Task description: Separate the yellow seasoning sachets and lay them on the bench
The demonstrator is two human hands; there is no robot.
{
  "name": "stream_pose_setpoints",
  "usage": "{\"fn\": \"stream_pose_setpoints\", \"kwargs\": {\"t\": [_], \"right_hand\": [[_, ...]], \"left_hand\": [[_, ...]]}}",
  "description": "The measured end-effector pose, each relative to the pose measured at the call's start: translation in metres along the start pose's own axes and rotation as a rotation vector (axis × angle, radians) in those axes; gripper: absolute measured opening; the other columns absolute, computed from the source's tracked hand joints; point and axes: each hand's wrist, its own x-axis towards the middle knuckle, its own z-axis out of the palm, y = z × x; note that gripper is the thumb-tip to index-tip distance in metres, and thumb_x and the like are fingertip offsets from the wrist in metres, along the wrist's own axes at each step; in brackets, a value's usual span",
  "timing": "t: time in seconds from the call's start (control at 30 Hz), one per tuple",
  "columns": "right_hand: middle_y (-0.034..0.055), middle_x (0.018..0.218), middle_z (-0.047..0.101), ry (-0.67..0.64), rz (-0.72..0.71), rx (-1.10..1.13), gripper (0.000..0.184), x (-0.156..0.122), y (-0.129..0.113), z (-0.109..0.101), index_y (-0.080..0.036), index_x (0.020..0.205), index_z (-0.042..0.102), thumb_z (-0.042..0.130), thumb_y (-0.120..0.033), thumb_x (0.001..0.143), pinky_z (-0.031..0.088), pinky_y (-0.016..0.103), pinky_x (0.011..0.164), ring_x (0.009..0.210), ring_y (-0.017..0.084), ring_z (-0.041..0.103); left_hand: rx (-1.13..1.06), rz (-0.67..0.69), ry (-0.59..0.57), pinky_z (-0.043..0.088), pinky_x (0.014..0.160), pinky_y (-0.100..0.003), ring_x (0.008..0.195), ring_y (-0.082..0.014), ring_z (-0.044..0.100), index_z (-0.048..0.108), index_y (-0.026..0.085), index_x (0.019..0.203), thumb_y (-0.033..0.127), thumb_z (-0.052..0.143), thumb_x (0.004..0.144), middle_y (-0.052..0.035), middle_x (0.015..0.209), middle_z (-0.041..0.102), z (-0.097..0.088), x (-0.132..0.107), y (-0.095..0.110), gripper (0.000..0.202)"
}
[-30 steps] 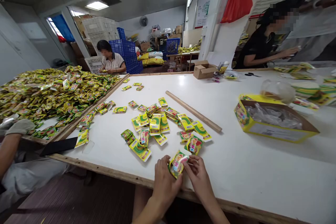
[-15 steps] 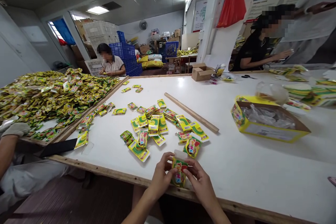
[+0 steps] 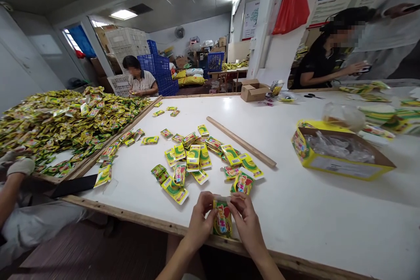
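Note:
Between my hands, at the near edge of the white table [image 3: 295,218], is a small green and yellow candy box [image 3: 222,218] with colourful lettering. My left hand [image 3: 201,218] grips its left side, thumb on the front. My right hand [image 3: 244,218] pinches at the top right, where the box's pale end flap is folded down under the fingers. Just beyond lies another box [image 3: 242,183] with the same print. A loose heap of similar yellow and green boxes [image 3: 193,157] spreads farther back and to the left.
A wooden stick [image 3: 241,141] lies behind the heap. To the right stands an open yellow carton [image 3: 341,157] holding clear plastic bags. A large pile of packets [image 3: 72,113] fills the left side behind a wooden rail. A co-worker's gloved hand [image 3: 21,166] is at the far left; two people sit beyond.
The box's pale top flap stood up before and is now pressed down. My right hand has shifted up to the box's top. The co-worker's gloved hands at left moved.

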Motion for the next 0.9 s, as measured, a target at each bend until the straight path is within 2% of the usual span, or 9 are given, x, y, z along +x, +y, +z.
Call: {"fn": "stream_pose_setpoints", "kwargs": {"t": [0.1,0.2,0.3,0.47,0.63,0.73,0.9], "right_hand": [[0.0081,0.103,0.067,-0.054,-0.066,-0.049,0.026,-0.001,-0.003,-0.002,-0.021,0.101,0.065,0.056,-0.042,0.089,0.052,0.033,0.085,0.101,0.024,0.062],[0.0074,0.102,0.067,-0.102,-0.116,-0.091,0.023,-0.003,-0.010,-0.004,-0.021,0.094,0.069,0.057,-0.041,0.090,0.052,0.031,0.083,0.099,0.024,0.061],[0.0072,0.099,0.067,-0.082,-0.127,-0.094,0.022,-0.005,-0.016,-0.003,-0.021,0.094,0.069,0.059,-0.040,0.089,0.052,0.030,0.080,0.094,0.023,0.063],[0.0064,0.089,0.068,-0.019,-0.080,-0.138,0.029,-0.005,-0.022,0.002,-0.020,0.090,0.068,0.060,-0.048,0.087,0.052,0.029,0.070,0.079,0.022,0.063],[0.0054,0.081,0.067,-0.042,-0.017,-0.172,0.035,0.001,-0.028,0.003,-0.020,0.085,0.066,0.056,-0.054,0.087,0.051,0.029,0.066,0.070,0.021,0.061],[0.0051,0.082,0.067,-0.042,-0.028,-0.175,0.035,0.000,-0.027,0.001,-0.020,0.085,0.066,0.056,-0.054,0.087,0.052,0.028,0.067,0.071,0.021,0.062],[0.0054,0.091,0.068,-0.075,-0.048,-0.140,0.034,-0.009,-0.010,0.002,-0.021,0.091,0.068,0.059,-0.053,0.084,0.054,0.028,0.074,0.082,0.023,0.065]], "left_hand": [[0.037,0.030,0.026,0.049,0.091,-0.035,0.101,-0.0206,0.061,0.053,0.021,0.109,0.026,0.057,0.087,-0.0077,0.109,0.064,0.004,-0.002,0.002,0.023],[0.104,0.057,0.022,0.049,0.087,-0.034,0.096,-0.0214,0.063,0.061,0.018,0.095,0.029,0.057,0.087,-0.0086,0.101,0.067,0.006,-0.001,0.006,0.015],[0.112,0.052,0.077,0.050,0.082,-0.032,0.090,-0.0211,0.064,0.064,0.017,0.088,0.032,0.058,0.087,-0.0081,0.094,0.068,0.009,0.000,0.010,0.016],[0.139,-0.015,0.140,0.049,0.074,-0.029,0.080,-0.0186,0.063,0.065,0.017,0.088,0.030,0.060,0.084,-0.0053,0.086,0.069,0.014,0.003,0.012,0.015],[0.179,-0.033,0.156,0.046,0.069,-0.027,0.072,-0.0163,0.059,0.066,0.017,0.082,0.028,0.060,0.084,-0.0031,0.077,0.067,0.014,0.007,0.016,0.013],[0.191,-0.012,0.131,0.046,0.069,-0.027,0.073,-0.0164,0.059,0.068,0.017,0.082,0.027,0.060,0.084,-0.0035,0.077,0.066,0.011,0.007,0.017,0.013],[0.157,0.023,0.095,0.050,0.076,-0.030,0.086,-0.0202,0.063,0.072,0.018,0.088,0.029,0.064,0.082,-0.0068,0.088,0.068,0.007,-0.001,0.014,0.014]]}}
